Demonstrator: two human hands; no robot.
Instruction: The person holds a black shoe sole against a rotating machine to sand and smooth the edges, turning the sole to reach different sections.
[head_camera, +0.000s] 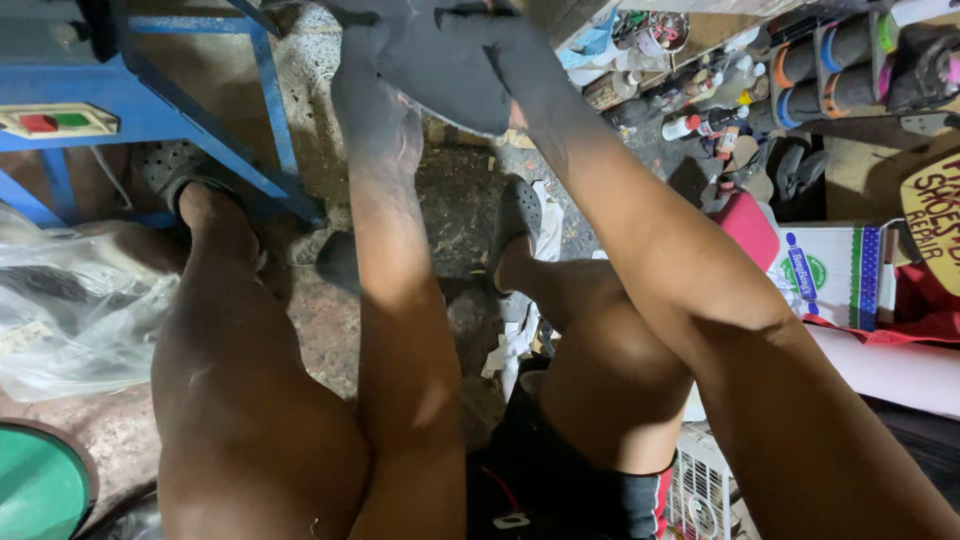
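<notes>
At the top centre of the frame, your two hands reach away from you into a dark grey cloth (445, 65). Your left hand (385, 125) is blackened and pressed against its underside; your right hand (525, 95) is hidden in the folds, so you cannot tell its grip. Below lies a rough, dirty concrete floor (460, 205). A blue metal frame (150, 110) stands at upper left, a clear plastic bag (70, 310) at left, a green round lid (35, 485) at lower left. Cluttered bottles (700, 120) and a white carton (835, 275) fill the right.
</notes>
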